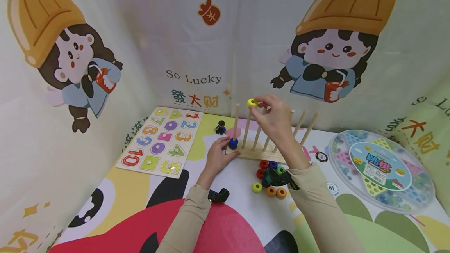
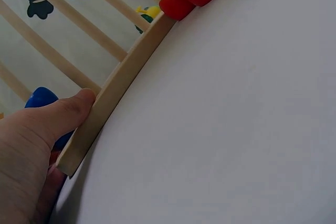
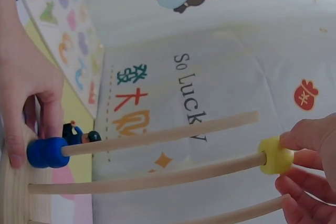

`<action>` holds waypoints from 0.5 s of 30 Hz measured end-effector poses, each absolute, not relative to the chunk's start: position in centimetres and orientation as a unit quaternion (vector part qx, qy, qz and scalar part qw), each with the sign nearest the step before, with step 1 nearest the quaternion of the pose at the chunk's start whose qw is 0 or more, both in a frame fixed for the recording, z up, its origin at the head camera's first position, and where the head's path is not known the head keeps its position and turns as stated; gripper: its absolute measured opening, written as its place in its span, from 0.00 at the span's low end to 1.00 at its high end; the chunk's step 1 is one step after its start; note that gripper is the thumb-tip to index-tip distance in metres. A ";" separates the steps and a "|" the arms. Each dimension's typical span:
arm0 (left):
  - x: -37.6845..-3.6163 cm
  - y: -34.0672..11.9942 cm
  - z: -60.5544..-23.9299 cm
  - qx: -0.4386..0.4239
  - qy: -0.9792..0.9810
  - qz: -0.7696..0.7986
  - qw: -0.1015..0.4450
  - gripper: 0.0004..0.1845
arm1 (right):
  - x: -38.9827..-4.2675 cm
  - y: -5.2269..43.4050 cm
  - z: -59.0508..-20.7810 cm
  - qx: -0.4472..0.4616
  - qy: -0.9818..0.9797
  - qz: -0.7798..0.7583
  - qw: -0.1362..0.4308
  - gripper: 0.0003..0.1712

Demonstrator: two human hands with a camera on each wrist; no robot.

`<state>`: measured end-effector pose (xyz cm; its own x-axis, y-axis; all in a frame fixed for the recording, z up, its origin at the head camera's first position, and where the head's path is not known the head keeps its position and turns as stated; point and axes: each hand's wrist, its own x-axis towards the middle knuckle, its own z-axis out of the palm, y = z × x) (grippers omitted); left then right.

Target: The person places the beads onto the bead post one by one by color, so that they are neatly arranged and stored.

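Nearest on the bench (image 1: 242, 190) lies a loose heap of rings (image 1: 268, 184) in red, orange, yellow, green and blue, just in front of the wooden peg rack (image 1: 254, 152). The left hand (image 1: 217, 155) rests at the rack's near left end, thumb pressed along the base edge and fingers curled about it, steadying it beside the blue ring (image 1: 233, 143) already seated at the foot of the first peg. Above, the right hand (image 1: 275, 118) pinches a yellow ring (image 1: 251, 103) between thumb and fingertips, right at the tip of the second peg (image 1: 247, 128); from the wrist view the hole seems just started onto the peg, though that is hard to be sure of. The step in hand looks like threading this ring; next it likely needs keeping level, then letting go to slide down. The ring is small, bright, smooth and doughnut-shaped. Further left lies a number puzzle board (image 1: 162, 140); behind the rack stands a small toy figure (image 1: 220, 127).
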<state>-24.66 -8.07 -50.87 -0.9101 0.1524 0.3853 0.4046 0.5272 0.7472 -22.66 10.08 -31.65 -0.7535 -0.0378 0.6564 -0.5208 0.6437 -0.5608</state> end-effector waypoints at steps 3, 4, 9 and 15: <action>-24.4 -8.0 -50.9 -0.161 -0.865 -0.457 0.132 0.30 | -22.4 10.1 -31.9 0.166 -0.853 0.381 0.315 0.13; -24.4 -8.0 -51.0 -0.162 -0.866 -0.455 0.129 0.30 | -22.4 10.2 -32.0 0.170 -0.850 0.385 0.318 0.13; -24.4 -7.9 -51.2 -0.163 -0.865 -0.456 0.129 0.30 | -21.7 10.8 -32.4 0.201 -0.823 0.415 0.333 0.12; -24.8 -8.1 -51.0 -0.158 -0.864 -0.459 0.133 0.30 | -20.4 12.0 -33.1 0.204 -0.823 0.432 0.308 0.12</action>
